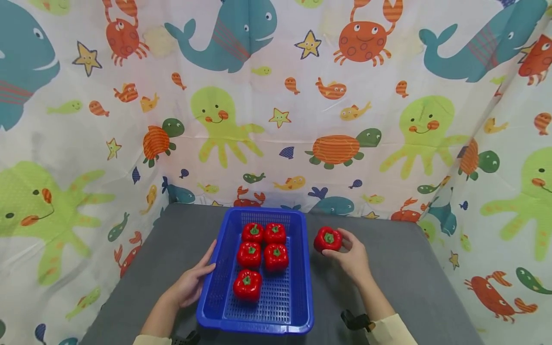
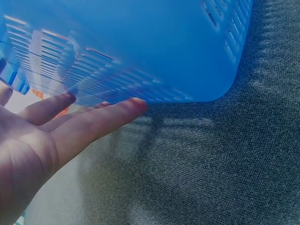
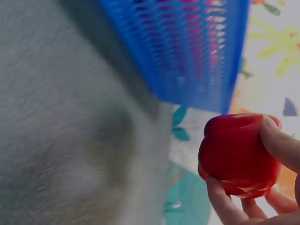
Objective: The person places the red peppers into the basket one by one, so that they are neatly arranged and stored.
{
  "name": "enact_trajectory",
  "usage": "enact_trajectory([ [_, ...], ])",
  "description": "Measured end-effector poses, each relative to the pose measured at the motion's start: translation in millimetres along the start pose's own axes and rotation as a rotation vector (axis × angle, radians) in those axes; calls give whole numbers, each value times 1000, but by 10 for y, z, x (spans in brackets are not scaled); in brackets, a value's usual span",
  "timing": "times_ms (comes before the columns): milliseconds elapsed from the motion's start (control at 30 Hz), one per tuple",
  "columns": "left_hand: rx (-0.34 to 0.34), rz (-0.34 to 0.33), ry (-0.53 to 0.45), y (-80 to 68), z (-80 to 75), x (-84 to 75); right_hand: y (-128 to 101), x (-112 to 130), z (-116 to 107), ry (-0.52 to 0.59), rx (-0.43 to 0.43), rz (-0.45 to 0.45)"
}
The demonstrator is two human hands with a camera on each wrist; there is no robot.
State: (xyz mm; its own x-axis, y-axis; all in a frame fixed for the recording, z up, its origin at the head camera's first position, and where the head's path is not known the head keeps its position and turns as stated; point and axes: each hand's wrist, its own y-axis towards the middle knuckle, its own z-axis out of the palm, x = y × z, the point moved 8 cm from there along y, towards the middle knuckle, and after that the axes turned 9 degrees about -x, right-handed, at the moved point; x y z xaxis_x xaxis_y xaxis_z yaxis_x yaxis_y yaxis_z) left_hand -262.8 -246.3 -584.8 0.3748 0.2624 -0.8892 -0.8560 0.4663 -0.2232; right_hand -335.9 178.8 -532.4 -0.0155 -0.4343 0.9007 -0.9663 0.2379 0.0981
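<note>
2 bare forearms come in from the near edge. Each ends in a pale cream long sleeve, pushed back from the wrist; only the cuffs show, the left one at the near left, the right one at the near right. A small black device on a black strap sits just above each cuff, at the wrist. The left hand (image 1: pixel 189 286) and the right hand (image 1: pixel 352 258) wear no gloves, rings or watch. Fingernails are short and unpainted
</note>
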Motion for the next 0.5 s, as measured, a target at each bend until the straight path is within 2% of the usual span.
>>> enact_trajectory([
  [267, -10, 4, 3, 14, -18, 4, -194, 413, -68, 81, -24, -37],
  [500, 10, 16, 2, 6, -7, 9, -396, 753, 34, 121, 65, -51],
])
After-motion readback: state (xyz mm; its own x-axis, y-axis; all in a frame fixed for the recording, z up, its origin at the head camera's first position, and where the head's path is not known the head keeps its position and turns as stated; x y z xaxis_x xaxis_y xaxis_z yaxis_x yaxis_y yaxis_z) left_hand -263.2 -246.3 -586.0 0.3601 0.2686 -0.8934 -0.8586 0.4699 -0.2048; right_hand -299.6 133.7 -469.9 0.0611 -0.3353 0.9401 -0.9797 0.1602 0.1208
